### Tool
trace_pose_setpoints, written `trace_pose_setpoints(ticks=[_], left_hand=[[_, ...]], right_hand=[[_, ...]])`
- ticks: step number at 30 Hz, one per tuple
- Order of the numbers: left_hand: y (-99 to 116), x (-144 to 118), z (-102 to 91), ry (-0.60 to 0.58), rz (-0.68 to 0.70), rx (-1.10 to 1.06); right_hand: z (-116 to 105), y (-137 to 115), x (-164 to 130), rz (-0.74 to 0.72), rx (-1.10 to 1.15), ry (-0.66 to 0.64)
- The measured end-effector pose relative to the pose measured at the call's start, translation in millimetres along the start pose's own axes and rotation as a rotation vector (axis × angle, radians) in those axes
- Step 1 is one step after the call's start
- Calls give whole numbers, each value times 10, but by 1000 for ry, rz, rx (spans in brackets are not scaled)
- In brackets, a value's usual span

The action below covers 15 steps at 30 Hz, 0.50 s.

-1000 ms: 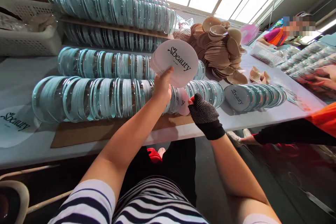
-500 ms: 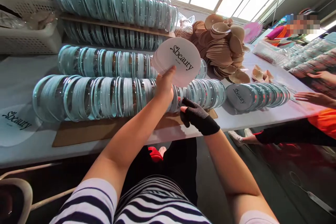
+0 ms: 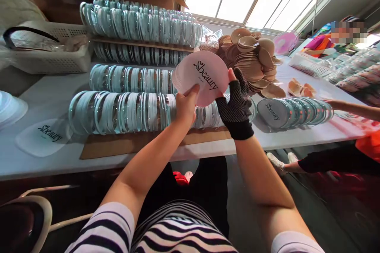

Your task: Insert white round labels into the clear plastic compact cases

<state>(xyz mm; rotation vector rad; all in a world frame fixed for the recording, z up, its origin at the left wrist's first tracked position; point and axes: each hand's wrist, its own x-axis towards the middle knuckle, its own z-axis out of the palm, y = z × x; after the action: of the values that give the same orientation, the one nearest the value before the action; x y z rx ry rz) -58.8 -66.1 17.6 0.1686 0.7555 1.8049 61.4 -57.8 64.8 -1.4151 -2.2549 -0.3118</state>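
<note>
My left hand (image 3: 186,106) is bare and closed around a fanned stack of white rounded cards (image 3: 190,69), its thumb pressed on the front. The top card carries black "beauty" lettering. At the stack's right edge is my right hand (image 3: 236,104), in a black fingerless glove, its fingertips and thumb closed on the card edge. Whether it grips one card or several is hard to make out. Behind and below the stack lies a long row of clear, pale-blue-rimmed round cases (image 3: 127,112), partly covered by my hands.
More cases (image 3: 142,25) are stacked at the back. Beige moulded cups (image 3: 247,57) are heaped behind my right hand. Lettered cases (image 3: 293,111) lie to the right, near a co-worker's arm (image 3: 356,107). One lettered card (image 3: 41,138) and a white basket (image 3: 68,57) are left.
My right hand has risen from the case row to the right edge of the card stack. My left hand keeps holding the stack. The view has shifted, showing more of the table's left.
</note>
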Motion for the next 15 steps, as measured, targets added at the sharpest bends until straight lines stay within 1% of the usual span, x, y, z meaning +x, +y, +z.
trace_pose_setpoints(ticks=[2, 4, 5, 7, 8, 9, 10, 11, 12, 14, 15], left_hand=[[19, -59, -53, -7, -31, 6], [50, -97, -93, -37, -73, 0], [81, -99, -109, -62, -85, -5], [178, -53, -131, -97, -76, -28], [241, -3, -138, -89, -56, -47], [305, 61, -142, -63, -28, -65], [365, 134, -145, -33, -3, -81], [414, 208, -146, -13, 16, -91], [445, 277, -147, -9, 25, -95], [452, 382, -150, -47, 14, -93], [431, 414, -152, -66, 0, -97]], right_hand=[[34, -156, -118, 52, 37, 2], [49, -211, -159, 181, 90, 7], [29, -197, -163, 262, 106, 38], [-92, -123, -205, 411, 101, 171], [-189, -87, -268, 459, 81, 243], [-296, -68, -368, 487, 49, 287], [-403, -71, -501, 494, 12, 282], [-494, -98, -656, 479, -18, 221], [-562, -145, -819, 449, -38, 111], [-612, -270, -1102, 381, -56, -152], [-599, -333, -1196, 358, -54, -253]])
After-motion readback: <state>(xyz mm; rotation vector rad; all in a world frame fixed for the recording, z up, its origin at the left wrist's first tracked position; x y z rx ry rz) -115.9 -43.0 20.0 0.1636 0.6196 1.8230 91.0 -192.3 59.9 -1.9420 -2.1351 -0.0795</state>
